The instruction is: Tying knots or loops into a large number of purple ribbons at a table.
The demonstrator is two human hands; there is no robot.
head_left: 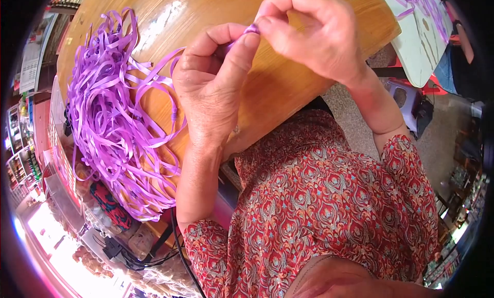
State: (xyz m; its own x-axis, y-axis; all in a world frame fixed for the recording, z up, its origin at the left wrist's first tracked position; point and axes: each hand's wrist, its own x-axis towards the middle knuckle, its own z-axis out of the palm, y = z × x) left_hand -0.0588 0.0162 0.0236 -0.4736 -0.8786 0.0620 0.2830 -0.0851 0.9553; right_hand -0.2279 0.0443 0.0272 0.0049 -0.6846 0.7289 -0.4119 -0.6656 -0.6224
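Note:
Above the wooden table, my left hand (213,79) pinches a purple ribbon (251,29) between thumb and forefinger, where a small folded or knotted bit shows at the fingertips. My right hand (321,38) meets it there, thumb and forefinger pressed together at the same bit of ribbon. Whether the right fingertips grip its end or a loop is too small to make out. Left of my hands lies a large tangled heap of purple ribbons (110,112), with several strands trailing toward my left wrist.
The glossy wooden table (278,100) ends in an edge close to my body. At the far right stands a white table (424,53) with more purple ribbons (419,0) on it. Black cables (128,254) hang below the heap. A purple stool (404,100) stands on the speckled floor.

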